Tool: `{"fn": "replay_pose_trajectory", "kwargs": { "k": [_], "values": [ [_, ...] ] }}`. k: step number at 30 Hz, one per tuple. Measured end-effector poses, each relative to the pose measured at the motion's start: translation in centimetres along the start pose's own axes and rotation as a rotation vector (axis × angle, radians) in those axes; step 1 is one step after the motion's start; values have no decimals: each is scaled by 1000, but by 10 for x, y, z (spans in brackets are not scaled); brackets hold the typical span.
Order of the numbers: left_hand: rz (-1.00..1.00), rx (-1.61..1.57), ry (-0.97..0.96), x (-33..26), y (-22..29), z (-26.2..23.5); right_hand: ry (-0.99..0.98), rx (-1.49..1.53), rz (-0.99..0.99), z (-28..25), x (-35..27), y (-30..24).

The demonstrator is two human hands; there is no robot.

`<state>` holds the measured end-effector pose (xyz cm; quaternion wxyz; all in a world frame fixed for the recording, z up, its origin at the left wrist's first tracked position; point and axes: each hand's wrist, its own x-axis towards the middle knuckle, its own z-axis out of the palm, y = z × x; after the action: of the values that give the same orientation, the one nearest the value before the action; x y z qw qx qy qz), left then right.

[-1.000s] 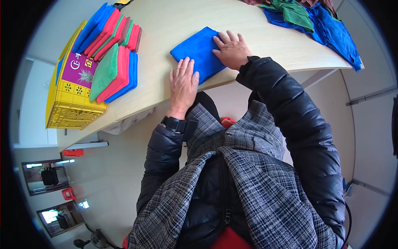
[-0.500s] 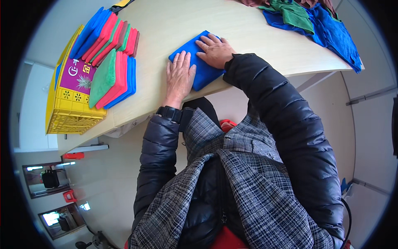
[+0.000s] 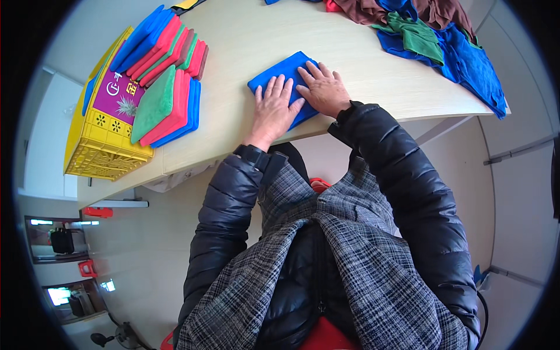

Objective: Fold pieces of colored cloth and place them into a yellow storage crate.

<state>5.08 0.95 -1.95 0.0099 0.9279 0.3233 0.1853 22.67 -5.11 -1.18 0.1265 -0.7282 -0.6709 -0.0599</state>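
Note:
A folded blue cloth [image 3: 294,63] lies flat on the pale wooden table [image 3: 233,41], close to its near edge. My left hand [image 3: 274,111] rests palm down on the cloth's left part, fingers stretched out. On its right part lies my right hand [image 3: 324,87], also flat with the fingers spread. Both hands press the top of the cloth side by side, and neither grips it. Parts of the cloth are hidden under the palms.
To the left stand folded cloths in green [image 3: 154,105], red and blue, leaning in rows by a yellow plastic crate [image 3: 111,140]. A loose heap of blue [image 3: 472,70], green [image 3: 417,38] and brown cloths [image 3: 361,11] lies at the far right, one blue cloth hanging over the table edge.
My right hand has slid nearer and to the right on the blue cloth, while my left hand still lies flat on it. The whole view has shifted slightly.

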Motion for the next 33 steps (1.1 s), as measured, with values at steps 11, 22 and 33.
{"fn": "replay_pose_trajectory", "kwargs": {
  "k": [11,22,33],
  "values": [
    [-5,42,50,-16,8,-5,-37,30,3,-13,-2,7],
    [-3,24,19,-61,19,-29,-53,188,65,-31,-46,-12],
    [-26,-92,-11,-39,2,-42,67,154,-133,-35,-36,-40]
  ]
}}
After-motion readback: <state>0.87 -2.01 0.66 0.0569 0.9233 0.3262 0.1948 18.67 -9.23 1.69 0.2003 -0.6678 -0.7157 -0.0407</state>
